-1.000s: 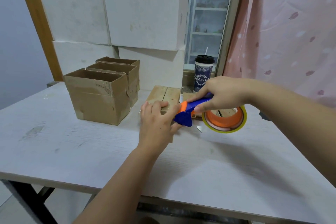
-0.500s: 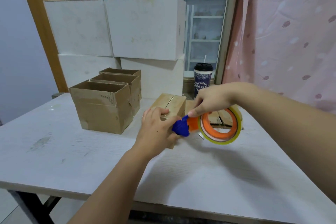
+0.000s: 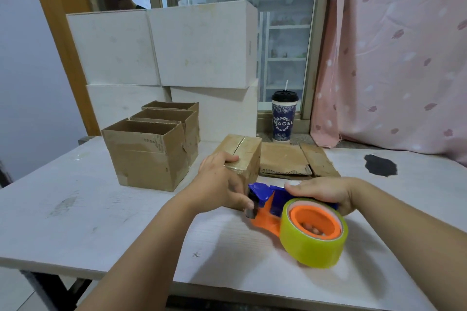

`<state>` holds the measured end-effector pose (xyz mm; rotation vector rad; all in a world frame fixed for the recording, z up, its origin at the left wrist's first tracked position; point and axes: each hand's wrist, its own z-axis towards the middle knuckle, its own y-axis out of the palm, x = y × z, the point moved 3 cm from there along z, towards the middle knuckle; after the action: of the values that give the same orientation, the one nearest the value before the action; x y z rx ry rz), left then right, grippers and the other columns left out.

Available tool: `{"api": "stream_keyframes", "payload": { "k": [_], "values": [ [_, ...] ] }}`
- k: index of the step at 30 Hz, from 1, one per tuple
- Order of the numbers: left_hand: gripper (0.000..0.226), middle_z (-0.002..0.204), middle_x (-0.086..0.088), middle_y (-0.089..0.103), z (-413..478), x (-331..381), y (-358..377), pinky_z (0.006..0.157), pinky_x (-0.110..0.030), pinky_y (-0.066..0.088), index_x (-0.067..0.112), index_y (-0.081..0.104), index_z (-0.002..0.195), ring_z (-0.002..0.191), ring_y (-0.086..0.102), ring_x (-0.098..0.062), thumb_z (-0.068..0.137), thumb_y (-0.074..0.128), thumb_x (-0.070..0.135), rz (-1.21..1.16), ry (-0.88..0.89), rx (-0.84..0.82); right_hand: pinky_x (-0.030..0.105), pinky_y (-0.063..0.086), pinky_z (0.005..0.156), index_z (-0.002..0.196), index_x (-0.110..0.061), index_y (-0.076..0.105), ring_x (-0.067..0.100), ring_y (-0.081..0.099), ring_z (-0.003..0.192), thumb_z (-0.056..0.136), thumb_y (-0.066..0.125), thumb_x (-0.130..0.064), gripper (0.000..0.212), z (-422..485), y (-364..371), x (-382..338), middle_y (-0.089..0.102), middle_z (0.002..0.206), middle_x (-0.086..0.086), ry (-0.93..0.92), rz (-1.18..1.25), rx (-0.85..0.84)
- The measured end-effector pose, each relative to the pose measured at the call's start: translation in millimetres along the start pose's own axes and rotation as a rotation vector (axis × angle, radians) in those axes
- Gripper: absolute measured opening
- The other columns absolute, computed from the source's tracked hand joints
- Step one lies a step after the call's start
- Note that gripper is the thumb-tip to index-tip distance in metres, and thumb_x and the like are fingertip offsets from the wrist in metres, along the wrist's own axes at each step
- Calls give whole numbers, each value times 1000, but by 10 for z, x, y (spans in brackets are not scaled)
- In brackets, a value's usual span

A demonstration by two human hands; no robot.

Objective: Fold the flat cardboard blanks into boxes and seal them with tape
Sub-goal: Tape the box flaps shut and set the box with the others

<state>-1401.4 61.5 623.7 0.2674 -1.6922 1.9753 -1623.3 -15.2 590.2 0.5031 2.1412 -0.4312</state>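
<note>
A small brown cardboard box (image 3: 242, 151) with closed flaps stands in the middle of the white table (image 3: 75, 222). My left hand (image 3: 219, 182) grips its near corner, fingers over the top edge where clear tape lies. My right hand (image 3: 326, 190) holds a blue and orange tape dispenser (image 3: 267, 204) carrying a yellowish tape roll (image 3: 316, 232); its roller end touches the box's near side low down. Flat cardboard blanks (image 3: 295, 161) lie behind the dispenser.
Three open-topped brown boxes (image 3: 149, 156) stand in a row at the left. Large white boxes (image 3: 161, 48) are stacked at the back. A lidded cup with a straw (image 3: 284, 118) stands by the window. A pink curtain (image 3: 394, 58) hangs at the right.
My right hand has pulled the tape dispenser down and towards me, off the box's top and onto its near side. The view has tilted downwards. My left hand stays on the box.
</note>
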Motion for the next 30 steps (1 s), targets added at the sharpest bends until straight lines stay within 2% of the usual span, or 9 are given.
{"api": "stream_keyframes", "payload": {
  "k": [3,5,9,14,16,18,21,27,30],
  "values": [
    [21,129,21,24,-19,-18,-40,108,-32,17,43,67,56,129,11,-3,49,74,62,-103,-40,-52,29,54,67,94,-10,71,19,68,72,65,69,-58,56,34,23,106,72,87,10,2,76,86],
    [24,129,21,25,-26,-16,-57,109,-34,18,42,69,60,128,12,-1,48,74,62,-127,-45,-85,30,54,71,96,-10,73,19,69,74,68,68,-55,53,40,66,159,72,92,11,4,162,65],
    [12,131,19,27,-23,-39,-107,109,-35,23,40,70,61,132,14,-3,66,81,43,-157,-70,-134,29,57,69,93,-13,78,20,71,75,77,63,-48,41,38,116,253,73,95,10,-33,256,36],
    [17,119,38,27,16,-83,-89,107,-37,27,36,71,58,127,20,-3,74,77,35,-198,-100,-67,27,57,65,84,-20,80,16,71,72,77,57,-53,40,-11,158,255,75,89,4,-41,216,79],
    [19,119,33,31,19,-78,-74,104,-31,21,35,70,58,126,21,-4,75,76,35,-200,-101,-37,29,56,59,85,-13,79,23,70,66,81,54,-55,48,-11,186,261,73,83,11,-13,272,46],
    [21,123,25,34,13,-63,-73,102,-29,18,33,68,58,125,20,-6,78,75,33,-191,-101,-24,33,56,56,95,-5,72,31,68,63,85,52,-56,56,-7,219,272,69,82,20,11,345,5],
    [25,126,20,33,5,-45,-81,103,-31,21,28,68,58,125,20,-5,81,72,33,-168,-103,-25,35,55,55,95,-2,70,34,68,64,85,52,-56,58,13,187,312,67,83,25,-7,414,5],
    [39,127,16,30,2,-47,-76,108,-40,29,30,67,49,131,20,-5,85,63,45,-159,-89,-24,36,56,59,92,0,74,36,70,72,84,51,-59,64,-22,54,398,69,93,26,16,438,76],
    [38,130,16,28,8,-69,-52,104,-39,33,28,65,50,129,21,-6,81,66,50,-105,-67,-16,38,57,60,93,-1,74,37,70,74,78,61,-58,61,-69,-43,416,69,97,27,33,424,200]
  ]
}}
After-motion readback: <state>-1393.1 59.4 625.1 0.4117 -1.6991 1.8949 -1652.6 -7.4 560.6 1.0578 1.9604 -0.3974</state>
